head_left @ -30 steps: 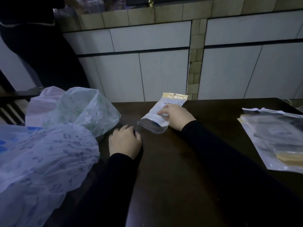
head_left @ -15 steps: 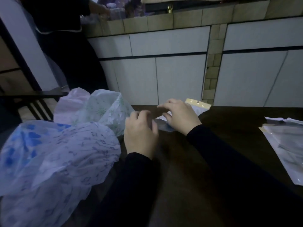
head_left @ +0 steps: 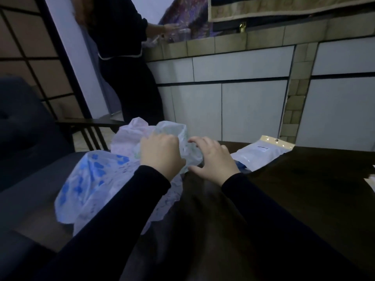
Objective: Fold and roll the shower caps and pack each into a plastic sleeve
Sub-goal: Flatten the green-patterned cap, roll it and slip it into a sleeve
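Note:
A loose pile of shower caps lies at the table's left edge: a pale green patterned cap point(head_left: 174, 131) at the back, a pinkish cap point(head_left: 127, 134) behind it, and a blue-flowered cap point(head_left: 89, 179) in front. My left hand point(head_left: 160, 155) grips the green cap with curled fingers. My right hand point(head_left: 213, 157) hovers just right of that cap, fingers spread and holding nothing. A packed plastic sleeve point(head_left: 261, 152) with a yellow header lies flat on the table to the right of my right hand.
The dark wooden table point(head_left: 304, 199) stretches right and forward. A person in dark clothes point(head_left: 129, 78) stands at the tiled counter point(head_left: 233, 43) beyond the table's left end. A dark sofa point(head_left: 24, 128) sits at the left. More sleeves point(head_left: 371, 182) peek in at the right edge.
My right hand has let go of the packed sleeve, which now lies on the table. Both hands moved left to the cap pile, and my left hand took hold of the green cap.

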